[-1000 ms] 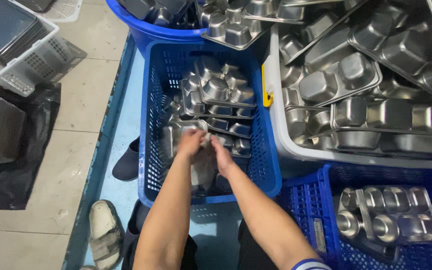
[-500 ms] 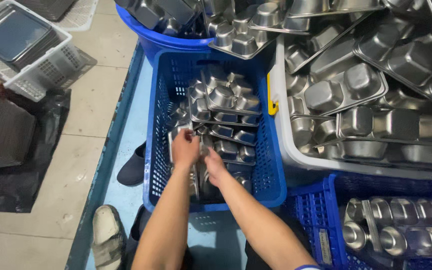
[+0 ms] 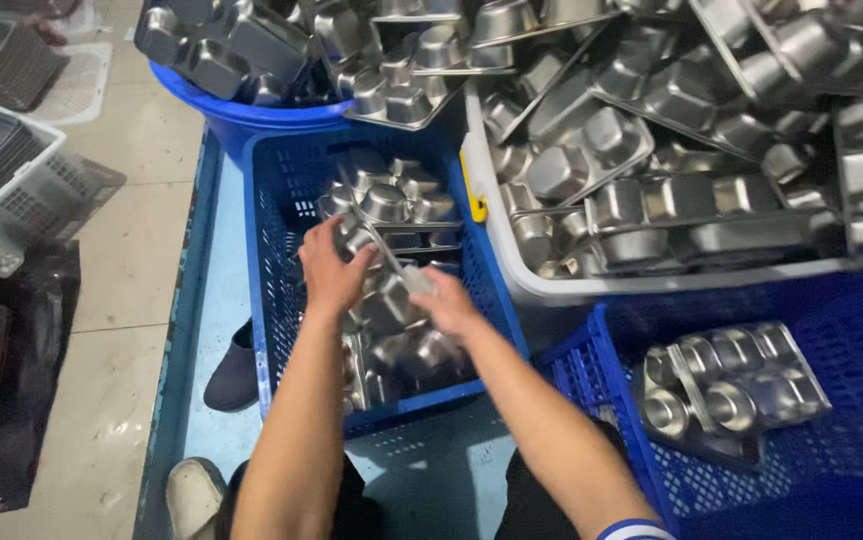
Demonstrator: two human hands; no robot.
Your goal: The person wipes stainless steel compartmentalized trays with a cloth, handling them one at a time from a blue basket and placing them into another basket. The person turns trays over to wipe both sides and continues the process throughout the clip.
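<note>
Both forearms enter from the bottom edge and converge over the blue crate (image 3: pixel 269 300) directly ahead of the person. Left forearm runs almost straight up the frame; right forearm comes in diagonally from lower right, a blue-and-white cuff showing at the bottom.

Left hand (image 3: pixel 329 272): back of hand to camera, fingers curled down over the left edge of a steel compartment tray (image 3: pixel 391 300), gripping it. Right hand (image 3: pixel 448 305): fingers bent and closed on the tray's right side, thumb on top. Hands sit close together, the tray between them.

Held tray: upside down, compartment bottoms bulging upward, tilted rather than flat. Long axis hard to fix; it seems to run from near-right to far-left. It sits in the crate's middle, touching the stacked trays (image 3: pixel 391 195) behind it, which fill the far half of the crate.

Near right: a second blue crate (image 3: pixel 851 420) with one inverted tray (image 3: pixel 731 385) lying in it.

Far right: white tub (image 3: pixel 511 270) heaped with inverted trays. Far centre: round blue tub (image 3: pixel 241 120), also heaped.

Left: pale floor (image 3: pixel 141 250), white mesh basket (image 3: pixel 41 200), black plastic sheet (image 3: pixel 11 400). A dark shoe (image 3: pixel 233 370) and a light shoe (image 3: pixel 191 495) sit beside the crate.
</note>
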